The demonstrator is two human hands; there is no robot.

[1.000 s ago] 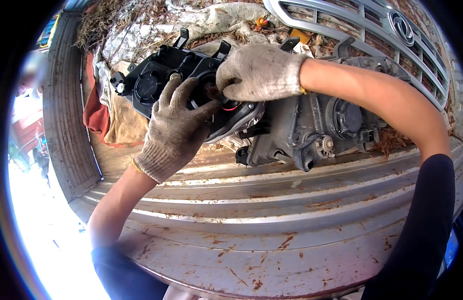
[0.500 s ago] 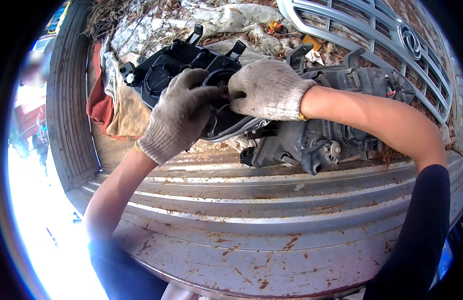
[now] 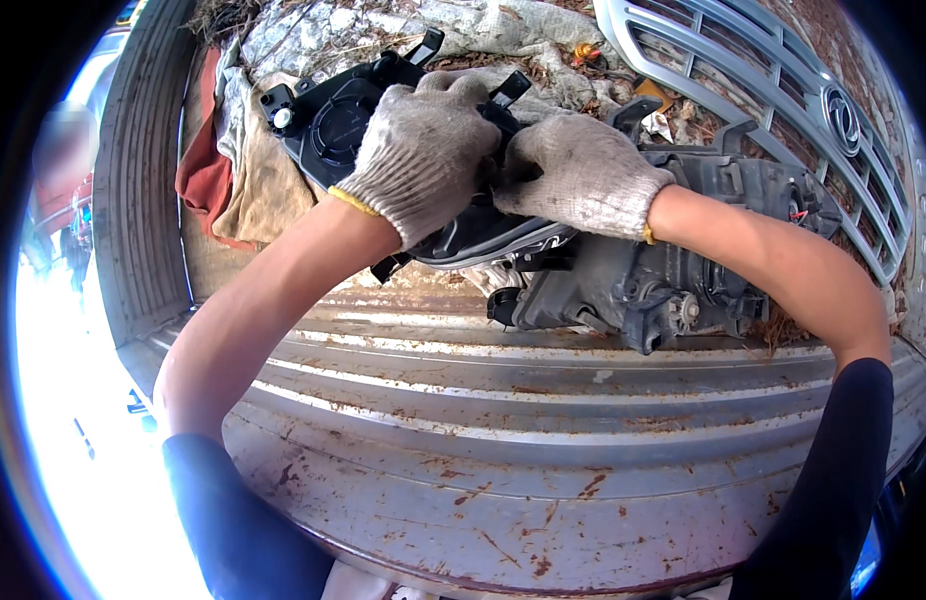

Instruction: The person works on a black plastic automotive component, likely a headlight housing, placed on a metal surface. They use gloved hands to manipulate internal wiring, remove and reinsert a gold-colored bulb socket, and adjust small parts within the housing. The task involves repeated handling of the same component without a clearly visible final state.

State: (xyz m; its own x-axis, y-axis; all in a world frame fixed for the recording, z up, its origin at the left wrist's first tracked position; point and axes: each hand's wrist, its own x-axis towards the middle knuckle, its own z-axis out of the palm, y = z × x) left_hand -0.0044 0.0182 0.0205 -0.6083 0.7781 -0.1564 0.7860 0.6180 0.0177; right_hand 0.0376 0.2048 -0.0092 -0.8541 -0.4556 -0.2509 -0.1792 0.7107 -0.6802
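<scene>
A black car headlight unit (image 3: 340,128) lies back side up before me, its round cap and mounting tabs showing. Both my hands wear dirty off-white knitted gloves. Over the middle of the unit is my left hand (image 3: 428,150), fingers bent down around its far part. My right hand (image 3: 578,170) meets it from the right, thumb and fingers curled together at the same spot. What the fingertips hold there is hidden behind the gloves. To the right, partly under my right forearm, sits a second, dustier headlight unit (image 3: 633,285).
A silver car grille (image 3: 753,85) leans at the far right. Behind lie a dirty white sheet (image 3: 483,30) with dry leaves, a tan cloth (image 3: 268,190) and a red cloth (image 3: 211,185). The ridged, rusty metal truck bed (image 3: 483,480) extends toward me. A person (image 3: 68,170) stands outside at left.
My left hand has moved right and across the headlight, closing in against my right hand; its fingers were more spread before. The whole view has shifted slightly.
</scene>
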